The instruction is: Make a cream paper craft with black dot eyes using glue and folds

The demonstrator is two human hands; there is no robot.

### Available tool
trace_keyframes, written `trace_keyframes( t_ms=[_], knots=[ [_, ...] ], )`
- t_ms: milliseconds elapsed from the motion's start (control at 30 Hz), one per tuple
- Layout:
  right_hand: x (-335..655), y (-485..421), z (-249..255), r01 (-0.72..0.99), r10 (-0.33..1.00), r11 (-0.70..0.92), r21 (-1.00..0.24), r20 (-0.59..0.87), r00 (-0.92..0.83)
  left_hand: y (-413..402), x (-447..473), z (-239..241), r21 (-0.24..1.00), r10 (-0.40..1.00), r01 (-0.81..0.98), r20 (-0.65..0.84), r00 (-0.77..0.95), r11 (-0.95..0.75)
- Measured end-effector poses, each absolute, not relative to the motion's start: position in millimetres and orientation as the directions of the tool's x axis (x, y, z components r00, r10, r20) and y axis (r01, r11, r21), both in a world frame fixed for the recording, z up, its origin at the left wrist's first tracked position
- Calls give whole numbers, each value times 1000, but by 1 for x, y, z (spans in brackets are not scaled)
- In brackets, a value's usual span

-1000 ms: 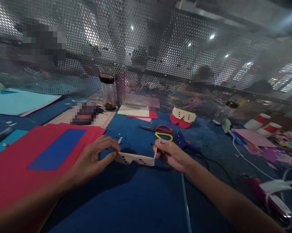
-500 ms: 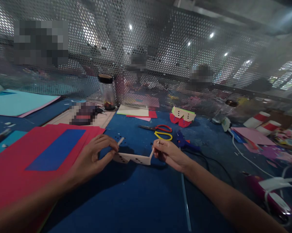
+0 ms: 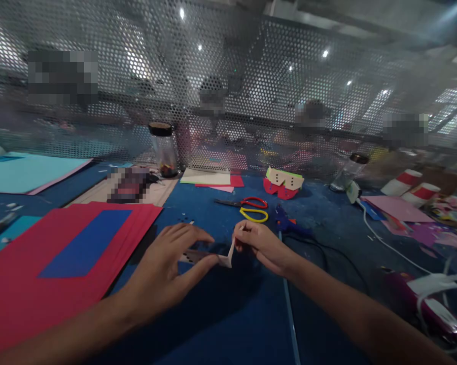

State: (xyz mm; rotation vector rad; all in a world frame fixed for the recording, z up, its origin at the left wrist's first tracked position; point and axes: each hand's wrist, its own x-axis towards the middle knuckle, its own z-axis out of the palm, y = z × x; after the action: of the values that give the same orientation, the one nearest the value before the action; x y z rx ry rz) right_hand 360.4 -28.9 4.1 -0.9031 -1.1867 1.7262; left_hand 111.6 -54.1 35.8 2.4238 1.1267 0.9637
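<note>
A cream paper strip [image 3: 225, 261] with black dots stands folded up at its right end. My right hand [image 3: 261, 244] pinches that upright end between thumb and fingers. Around the strip's longer part is my left hand [image 3: 169, 261], thumb in front and fingers behind, with a gap between them; it hides much of the strip. Scissors [image 3: 254, 215] with one red and one yellow handle lie beyond my right hand. Just to their right rests a blue glue gun [image 3: 288, 222]. A finished-looking dotted paper piece in cream, green and red [image 3: 283, 182] stands farther back.
Red paper sheets [image 3: 19, 299] under a blue strip [image 3: 87, 243] cover the left side. Behind are a lidded jar [image 3: 163, 152] and a perforated metal screen [image 3: 243, 96]. A clear rod [image 3: 290, 319], cables, paper cups [image 3: 421, 195] and a purple tool [image 3: 422, 301] lie right.
My left hand has moved right along the strip, from its left end towards the fold, its thumb and fingers now wider apart. My right hand keeps its pinch, shifted slightly left.
</note>
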Motion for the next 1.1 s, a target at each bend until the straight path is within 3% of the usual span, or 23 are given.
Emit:
trace_keyframes(
  t_ms=[300, 1100],
  knots=[
    [353, -37, 10, -241, 923, -94, -966, 7, -385, -50, 148, 48, 472, 798, 644, 338, 499, -602],
    [352, -45, 14, -82, 908, 38, -996, 68, -412, -64, 152, 43, 471, 778, 621, 420, 467, -627]
  ],
)
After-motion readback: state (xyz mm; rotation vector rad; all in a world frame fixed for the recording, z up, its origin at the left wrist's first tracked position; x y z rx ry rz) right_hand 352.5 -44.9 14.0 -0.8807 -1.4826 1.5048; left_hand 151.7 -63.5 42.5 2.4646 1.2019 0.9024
